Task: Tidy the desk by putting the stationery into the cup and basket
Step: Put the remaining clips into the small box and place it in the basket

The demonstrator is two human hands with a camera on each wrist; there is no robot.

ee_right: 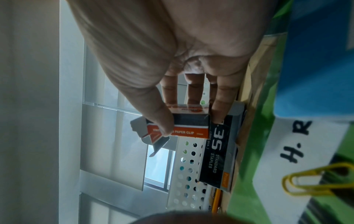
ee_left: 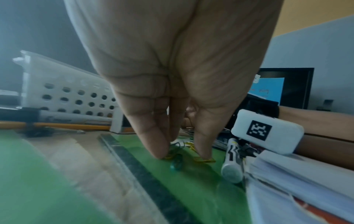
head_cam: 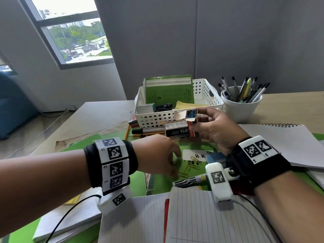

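At mid-frame the right hand (head_cam: 213, 128) pinches an open paper clip box (head_cam: 191, 118), thumb on its side, just before the white basket (head_cam: 201, 88). Lower centre, the left hand (head_cam: 157, 153) fingertips (ee_left: 161, 151) press down on loose paper clips (head_cam: 190, 166) lying on the green folder (head_cam: 157, 181), thumb and finger pinching one.

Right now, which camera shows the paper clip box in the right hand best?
The head view: the paper clip box sits open in the right hand, blue clips visible inside. The right wrist view shows only its printed side. The left wrist view doesn't show it.
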